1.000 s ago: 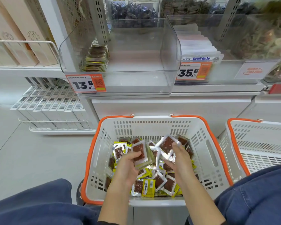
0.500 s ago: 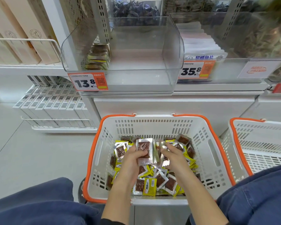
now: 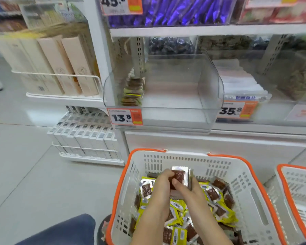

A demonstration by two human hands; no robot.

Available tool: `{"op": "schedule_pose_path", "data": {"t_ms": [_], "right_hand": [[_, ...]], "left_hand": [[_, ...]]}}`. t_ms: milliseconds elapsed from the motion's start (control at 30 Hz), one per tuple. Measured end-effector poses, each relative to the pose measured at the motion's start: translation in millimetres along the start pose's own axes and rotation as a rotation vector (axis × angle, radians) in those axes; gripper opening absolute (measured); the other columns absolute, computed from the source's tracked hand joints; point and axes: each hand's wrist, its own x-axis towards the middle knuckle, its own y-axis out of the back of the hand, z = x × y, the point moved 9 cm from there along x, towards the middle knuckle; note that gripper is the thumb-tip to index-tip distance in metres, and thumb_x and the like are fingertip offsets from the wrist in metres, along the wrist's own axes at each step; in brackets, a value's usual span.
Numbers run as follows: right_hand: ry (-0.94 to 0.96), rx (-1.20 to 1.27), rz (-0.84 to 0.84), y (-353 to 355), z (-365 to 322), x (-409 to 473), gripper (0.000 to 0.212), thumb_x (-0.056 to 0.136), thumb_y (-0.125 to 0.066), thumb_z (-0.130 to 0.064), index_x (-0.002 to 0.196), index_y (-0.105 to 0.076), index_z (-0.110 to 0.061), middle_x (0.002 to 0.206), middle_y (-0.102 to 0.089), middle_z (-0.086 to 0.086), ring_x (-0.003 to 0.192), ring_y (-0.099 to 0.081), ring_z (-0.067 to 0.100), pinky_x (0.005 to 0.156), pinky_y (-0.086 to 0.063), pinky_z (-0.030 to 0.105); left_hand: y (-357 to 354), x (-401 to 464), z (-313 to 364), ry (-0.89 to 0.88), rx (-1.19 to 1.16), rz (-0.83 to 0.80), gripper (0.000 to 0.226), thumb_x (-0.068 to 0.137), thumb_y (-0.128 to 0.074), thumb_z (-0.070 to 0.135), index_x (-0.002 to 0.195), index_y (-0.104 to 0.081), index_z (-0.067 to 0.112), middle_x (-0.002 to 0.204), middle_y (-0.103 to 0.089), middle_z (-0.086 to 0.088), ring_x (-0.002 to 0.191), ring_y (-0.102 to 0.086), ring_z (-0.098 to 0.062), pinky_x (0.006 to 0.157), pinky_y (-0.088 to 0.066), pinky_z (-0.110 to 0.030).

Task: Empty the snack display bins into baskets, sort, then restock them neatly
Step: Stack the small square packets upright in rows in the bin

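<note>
I saw both hands low over the basket [image 3: 237, 167], a white one with an orange rim, standing on the floor in front of the shelf. My left hand [image 3: 162, 183] had its fingers curled round the near edge of a small stack [image 3: 181, 176] of silver packets with brown centres, and my right hand [image 3: 191, 189] gripped the same stack from the other side, thumb laid across the front packet; the stack stood on edge, raised just above the heap. Below them the packets [image 3: 217, 197], yellow and silver, lay loose and jumbled across the basket floor, most of them to the right of my wrists. Straight ahead on the shelf sat the clear bin [image 3: 210, 96], with one short pile [image 3: 132, 92] of the same packets stacked in its left rear corner and the rest of its floor bare. A tag [image 3: 125, 117] reading 13.8 hung on the bin's front at the left. A second basket [image 3: 286, 175] stood just beside the first on the right, only partly in view. To the left of the bin, tall beige boxes [image 3: 71, 66] leaned behind a white rail, with rows of white boxes [image 3: 88, 131] on the rack beneath. Purple wrappers [image 3: 175, 9] filled a bin on the shelf above, blurred
</note>
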Motion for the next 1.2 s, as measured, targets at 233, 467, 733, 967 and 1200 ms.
{"op": "schedule_pose_path", "data": {"t_ms": [233, 467, 733, 967, 1200], "right_hand": [[0.426, -0.105, -0.171, -48.5, -158.7, 13.7, 0.023, 0.084, -0.07, -0.011, 0.102, -0.063, -0.023, 0.086, -0.074, -0.008, 0.081, -0.068, 0.004, 0.068, -0.048, 0.012], [0.614, -0.339, -0.226, -51.7, -276.8, 61.8, 0.026, 0.081, -0.075, -0.018, 0.101, -0.061, -0.028, 0.084, -0.071, -0.011, 0.078, -0.065, 0.003, 0.074, -0.049, 0.024], [0.663, -1.041, -0.313, -76.5, -277.3, 138.7, 0.04, 0.076, -0.077, -0.037, 0.109, -0.055, -0.03, 0.089, -0.064, -0.015, 0.078, -0.06, -0.007, 0.069, -0.047, 0.013], [0.652, -1.325, -0.492, -105.3, -244.1, 171.9, 0.029, 0.079, -0.07, -0.046, 0.094, -0.045, -0.042, 0.081, -0.056, -0.023, 0.073, -0.054, -0.007, 0.06, -0.04, 0.011], [0.623, -1.407, -0.598, -108.0, -220.9, 177.9, 0.047, 0.076, -0.066, -0.054, 0.116, -0.046, -0.04, 0.101, -0.061, -0.016, 0.089, -0.055, 0.004, 0.082, -0.048, 0.027]], "left_hand": [[5.2, -32.9, 203.7, -0.407, 0.835, 0.049, 0.061, 0.082, -0.047, 0.063, 0.089, -0.072, 0.009, 0.09, -0.074, -0.009, 0.085, -0.067, -0.023, 0.087, -0.052, -0.037], [47.3, -52.3, 355.7, -0.803, 1.503, 0.346, 0.022, 0.094, -0.056, 0.029, 0.113, -0.066, 0.024, 0.101, -0.067, 0.009, 0.097, -0.062, -0.012, 0.084, -0.048, -0.028], [35.1, 70.8, 310.9, -0.518, 2.276, -0.146, 0.073, 0.081, -0.073, 0.039, 0.144, -0.038, 0.027, 0.141, -0.05, 0.001, 0.126, -0.048, -0.02, 0.1, -0.043, -0.032], [37.9, 105.7, 303.9, -0.343, 2.241, -0.379, 0.108, 0.072, -0.076, 0.057, 0.154, -0.01, 0.033, 0.162, -0.012, 0.005, 0.147, -0.017, -0.014, 0.118, -0.023, -0.034], [26.1, 120.6, 281.3, -0.202, 2.238, -0.455, 0.097, 0.077, -0.069, 0.06, 0.152, -0.012, 0.04, 0.162, -0.001, 0.005, 0.149, -0.002, -0.013, 0.121, -0.014, -0.037]]}}
